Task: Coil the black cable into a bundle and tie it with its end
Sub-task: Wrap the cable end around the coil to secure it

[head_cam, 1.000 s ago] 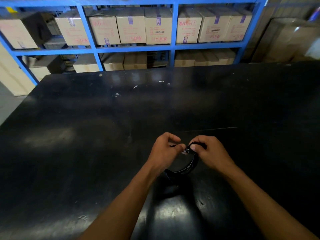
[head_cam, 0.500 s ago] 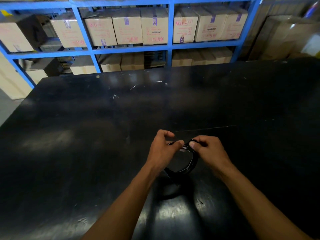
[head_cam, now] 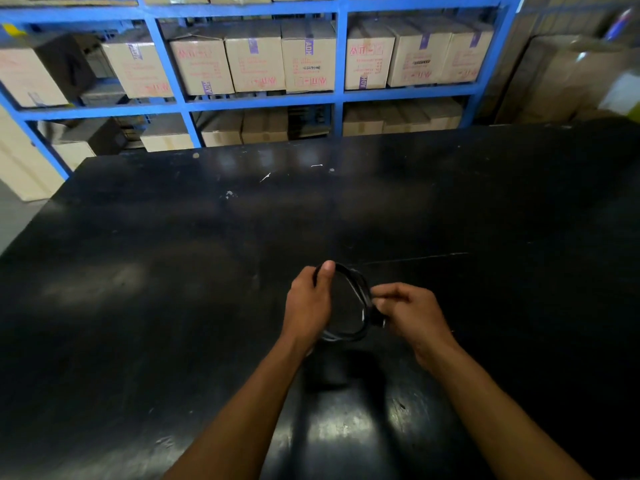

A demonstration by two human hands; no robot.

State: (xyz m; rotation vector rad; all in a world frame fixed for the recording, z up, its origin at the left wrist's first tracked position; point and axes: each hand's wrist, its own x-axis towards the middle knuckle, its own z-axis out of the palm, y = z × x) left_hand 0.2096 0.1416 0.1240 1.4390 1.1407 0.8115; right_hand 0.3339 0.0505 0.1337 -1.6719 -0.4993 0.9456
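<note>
The black cable [head_cam: 356,289] is coiled into a small round loop held just above the black table [head_cam: 173,271]. My left hand [head_cam: 308,306] grips the loop's left side, thumb over its top. My right hand [head_cam: 408,313] pinches the coil's right side, where the cable's end is wrapped around the strands. The lower part of the loop shows between my wrists; the cable is hard to make out against the dark table.
Blue metal shelving [head_cam: 341,98] with several cardboard boxes [head_cam: 308,60] stands behind the table's far edge. Small white scraps [head_cam: 265,176] lie near the far side of the table. A thin pale line [head_cam: 415,259] runs across the table, right of the hands.
My hands have drawn apart. The left hand shifted to the loop's left side and the right hand moved right and down along the coil. The loop now shows open between them.
</note>
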